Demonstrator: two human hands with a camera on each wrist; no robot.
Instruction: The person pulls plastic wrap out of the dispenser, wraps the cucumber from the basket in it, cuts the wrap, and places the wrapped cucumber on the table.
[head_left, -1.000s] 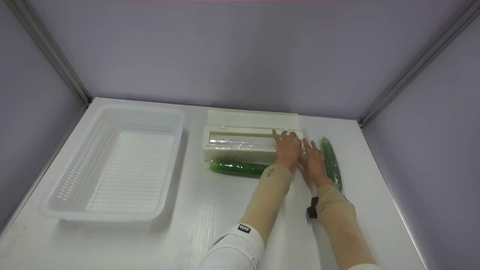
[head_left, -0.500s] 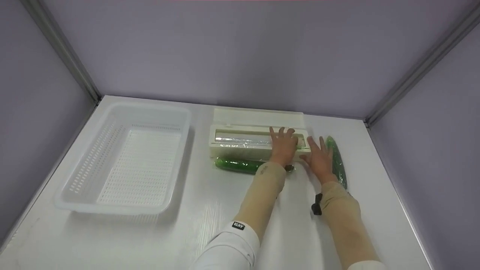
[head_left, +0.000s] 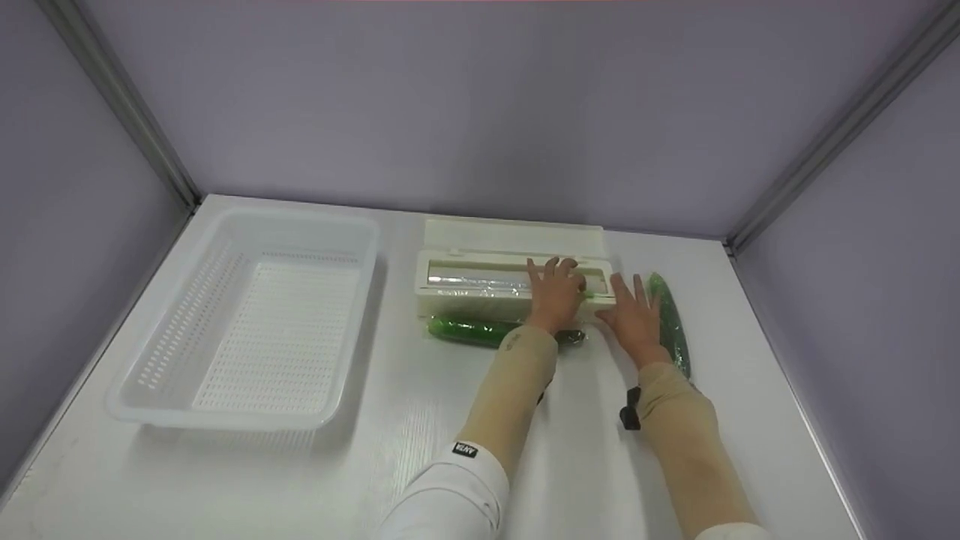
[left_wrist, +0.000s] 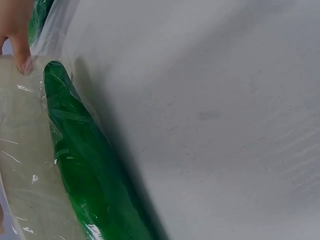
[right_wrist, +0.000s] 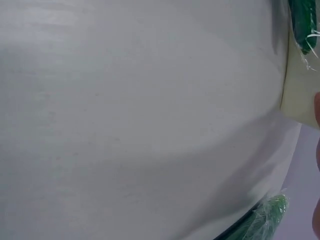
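A cream cling-film dispenser (head_left: 480, 266) lies open at the back of the white table, its roll showing. My left hand (head_left: 553, 279) rests on the right part of the dispenser with its fingers spread and straight. A film-wrapped green cucumber (head_left: 469, 331) lies along the dispenser's front, partly under my left forearm; the left wrist view shows this cucumber (left_wrist: 85, 170) close up. My right hand (head_left: 634, 304) lies flat on the table just past the dispenser's right end. A second wrapped cucumber (head_left: 670, 322) lies lengthwise right beside that hand.
A white perforated plastic basket (head_left: 180, 409) stands on the left side of the table (head_left: 375, 480). Lilac walls with metal corner posts close in the back and both sides. The right wrist view shows mostly bare tabletop (right_wrist: 140, 120).
My left hand has slid a little to the left along the dispenser. The right hand has parted from it, and the front cucumber's right end now shows between them.
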